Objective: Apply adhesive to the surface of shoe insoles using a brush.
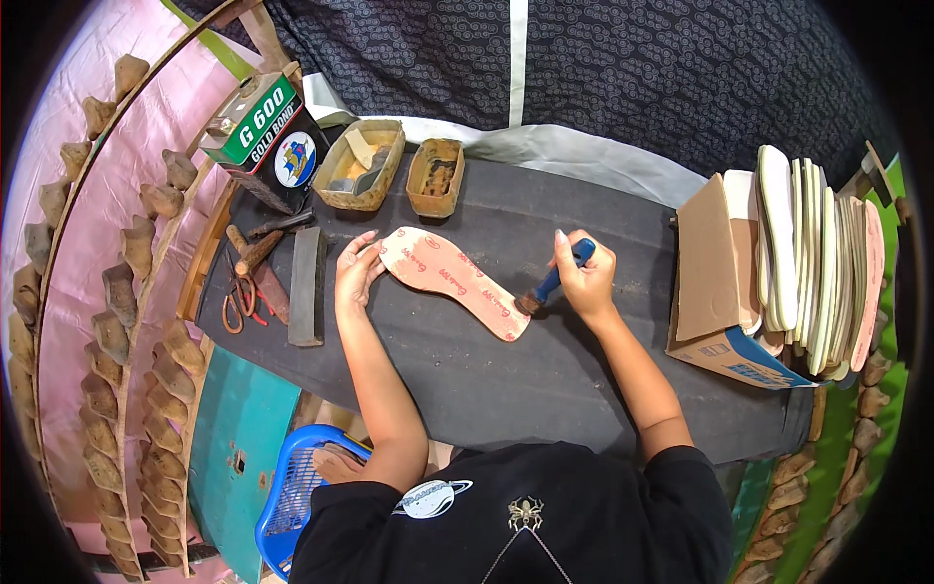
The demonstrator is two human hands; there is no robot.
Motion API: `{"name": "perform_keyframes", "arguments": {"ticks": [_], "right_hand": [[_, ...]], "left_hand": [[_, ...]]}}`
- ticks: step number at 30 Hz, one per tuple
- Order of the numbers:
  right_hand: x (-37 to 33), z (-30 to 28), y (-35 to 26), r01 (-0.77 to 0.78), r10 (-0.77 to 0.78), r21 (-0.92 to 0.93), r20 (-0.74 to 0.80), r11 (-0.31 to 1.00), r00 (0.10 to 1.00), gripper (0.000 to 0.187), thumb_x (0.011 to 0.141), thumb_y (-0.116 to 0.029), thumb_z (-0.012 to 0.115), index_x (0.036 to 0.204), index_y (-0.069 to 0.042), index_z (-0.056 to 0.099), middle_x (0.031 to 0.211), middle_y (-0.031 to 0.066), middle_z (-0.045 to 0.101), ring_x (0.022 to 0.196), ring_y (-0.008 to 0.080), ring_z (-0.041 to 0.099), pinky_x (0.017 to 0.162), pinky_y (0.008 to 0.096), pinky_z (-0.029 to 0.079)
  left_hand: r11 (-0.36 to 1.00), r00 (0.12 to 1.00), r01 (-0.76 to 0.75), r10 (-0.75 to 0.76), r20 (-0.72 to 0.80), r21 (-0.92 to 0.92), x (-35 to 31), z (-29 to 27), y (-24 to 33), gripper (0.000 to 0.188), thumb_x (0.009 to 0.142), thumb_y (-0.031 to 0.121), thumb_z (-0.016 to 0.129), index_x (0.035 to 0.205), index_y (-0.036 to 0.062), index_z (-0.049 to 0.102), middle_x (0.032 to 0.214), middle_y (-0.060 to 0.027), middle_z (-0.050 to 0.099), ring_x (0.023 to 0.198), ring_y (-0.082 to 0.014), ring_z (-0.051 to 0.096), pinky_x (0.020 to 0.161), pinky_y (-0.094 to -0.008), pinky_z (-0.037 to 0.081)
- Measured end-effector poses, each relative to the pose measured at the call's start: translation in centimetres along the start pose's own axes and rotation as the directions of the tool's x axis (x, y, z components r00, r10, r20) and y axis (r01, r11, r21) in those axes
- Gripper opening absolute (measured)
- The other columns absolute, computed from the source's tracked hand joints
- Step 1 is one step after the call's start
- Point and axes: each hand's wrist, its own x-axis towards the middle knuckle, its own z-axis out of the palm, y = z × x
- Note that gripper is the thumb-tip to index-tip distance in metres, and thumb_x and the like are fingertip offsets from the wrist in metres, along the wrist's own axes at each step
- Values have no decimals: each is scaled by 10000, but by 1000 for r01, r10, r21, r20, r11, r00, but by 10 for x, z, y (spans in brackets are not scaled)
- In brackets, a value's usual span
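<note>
My left hand (360, 265) pinches the wide end of a pale pink shoe insole (452, 275) with red print, which slants across the dark work table (409, 355). In my right hand (587, 275) is a brush (551, 282) with a blue handle, gripped in a fist with the thumb up. Its brown bristles touch the insole's narrow end, at the right edge. Whether the insole lies fully flat or is slightly lifted on the left, I cannot tell.
Behind stand a glue can (269, 141) and two tubs (360, 165) (435, 178). Left lie a grey block (307, 287), scissors (240, 297) and a hammer (261, 251). A cardboard box (715, 263) of insoles (812, 263) is at right. Wooden shoe lasts (119, 292) line racks.
</note>
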Motion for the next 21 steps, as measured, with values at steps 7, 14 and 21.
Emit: {"name": "perform_keyframes", "arguments": {"ticks": [7,14,21], "right_hand": [[9,36,8,89,-89,43,-8,995,996,236,785,-100,584,588,-15,485,521,41,487,450,96,442,425,246,348],[0,19,4,71,-71,7,63,997,995,248,784,-86,579,575,-17,463,500,38,450,431,98,425,411,253,330],[-15,-7,-1,42,-42,-9,29,999,999,278,786,-65,562,535,-19,451,496,33,462,420,99,423,410,248,324]], "left_hand": [[1000,1000,12,-12,-14,9,0,0,-1,319,786,44,565,1074,8,432,898,-105,598,762,-146,592,666,-266,495],[999,1000,14,-13,-14,50,-2,2,0,318,789,44,559,1076,4,428,894,-108,598,764,-147,590,677,-269,496],[998,1000,23,-23,-14,56,-1,3,2,321,788,37,554,1080,3,425,899,-110,598,768,-148,590,685,-269,494]]}}
